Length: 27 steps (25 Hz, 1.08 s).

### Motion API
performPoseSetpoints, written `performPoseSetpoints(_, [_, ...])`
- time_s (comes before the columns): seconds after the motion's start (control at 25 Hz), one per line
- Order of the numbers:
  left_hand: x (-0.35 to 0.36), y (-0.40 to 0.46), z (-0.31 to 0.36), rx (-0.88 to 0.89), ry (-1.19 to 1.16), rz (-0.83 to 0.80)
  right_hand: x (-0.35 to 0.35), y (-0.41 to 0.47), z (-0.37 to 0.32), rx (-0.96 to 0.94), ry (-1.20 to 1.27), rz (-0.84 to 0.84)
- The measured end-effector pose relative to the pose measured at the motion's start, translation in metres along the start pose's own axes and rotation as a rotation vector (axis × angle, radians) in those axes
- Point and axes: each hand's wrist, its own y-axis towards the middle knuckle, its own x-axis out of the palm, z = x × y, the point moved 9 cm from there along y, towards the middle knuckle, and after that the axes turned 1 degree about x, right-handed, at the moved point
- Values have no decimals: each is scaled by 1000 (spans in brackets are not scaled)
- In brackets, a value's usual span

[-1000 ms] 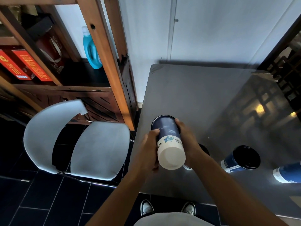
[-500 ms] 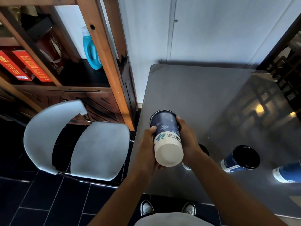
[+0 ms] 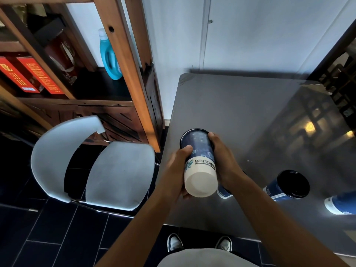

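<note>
A tall paper cup, dark blue with a white base and a black lid, is held upside down with its white base toward me over the near left part of the grey table. My left hand grips its left side, thumb on the blue wall. My right hand wraps round its right side, fingertips near the lid. The lidded end is at or just above the tabletop; I cannot tell which.
Three more blue cups are on the table: one mostly hidden behind my right wrist, one with a black lid, one at the right edge. A white chair and a wooden shelf with a blue bottle stand left.
The cup and both hands have shifted slightly forward and up in view. The cup has turned in the hands, so its printed band now faces me more fully.
</note>
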Motion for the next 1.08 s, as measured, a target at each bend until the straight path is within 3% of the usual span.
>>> performPoseSetpoints(0.16, [8, -4, -7, -80, -122, -40, -3, -4, 4, -1, 171, 2])
performPoseSetpoints(0.36, [13, -2, -8, -48, -111, -63, -3, -6, 9, 14, 265, -35])
performPoseSetpoints(0.48, [10, -1, -11, -60, -56, -64, -1, -8, 1, 26, 207, -12])
performPoseSetpoints(0.68, [1, 0, 0, 74, 43, -18, -6, -1, -12, -48, -165, 93])
performPoseSetpoints(1.08, [8, -1, -10, -32, -157, -88, 0, -1, 3, 68, 51, 65])
